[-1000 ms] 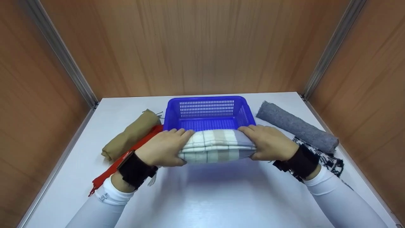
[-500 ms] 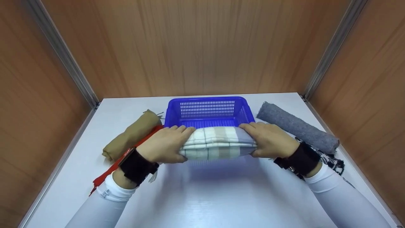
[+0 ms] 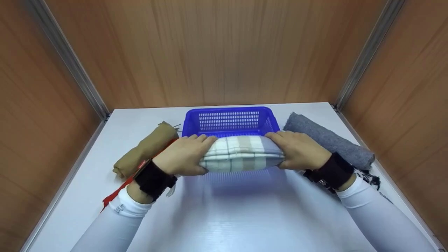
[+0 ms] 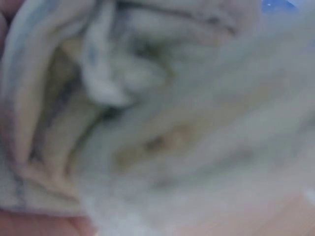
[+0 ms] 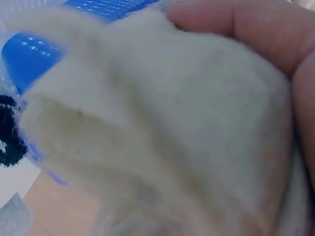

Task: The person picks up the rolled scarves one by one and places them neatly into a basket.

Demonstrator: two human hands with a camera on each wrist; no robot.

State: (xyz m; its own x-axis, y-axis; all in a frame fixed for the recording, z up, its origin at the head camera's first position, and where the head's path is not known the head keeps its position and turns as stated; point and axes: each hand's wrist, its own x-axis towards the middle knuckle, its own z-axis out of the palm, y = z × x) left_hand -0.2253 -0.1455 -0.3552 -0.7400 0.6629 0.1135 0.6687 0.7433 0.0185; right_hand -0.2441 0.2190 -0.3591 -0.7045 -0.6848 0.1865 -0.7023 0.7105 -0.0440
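Note:
A folded checked cloth (image 3: 241, 153) in white, beige and grey is held up over the near rim of a blue perforated basket (image 3: 229, 120). My left hand (image 3: 183, 155) grips its left end and my right hand (image 3: 297, 150) grips its right end, fingers curled over the top. In the left wrist view the cloth's folded layers (image 4: 147, 123) fill the frame, blurred. The right wrist view shows the cloth's fuzzy end (image 5: 157, 128) under my fingers (image 5: 246, 24), with the blue basket (image 5: 34, 54) behind.
A tan rolled cloth (image 3: 145, 148) and a red cloth (image 3: 115, 196) lie left of the basket. A grey rolled cloth (image 3: 329, 140) and a black-and-white patterned cloth (image 3: 367, 176) lie to the right. Wooden walls enclose the white table (image 3: 238, 217) on three sides.
Both hands have carried the checked cloth slightly up and away from me, farther over the basket's near rim.

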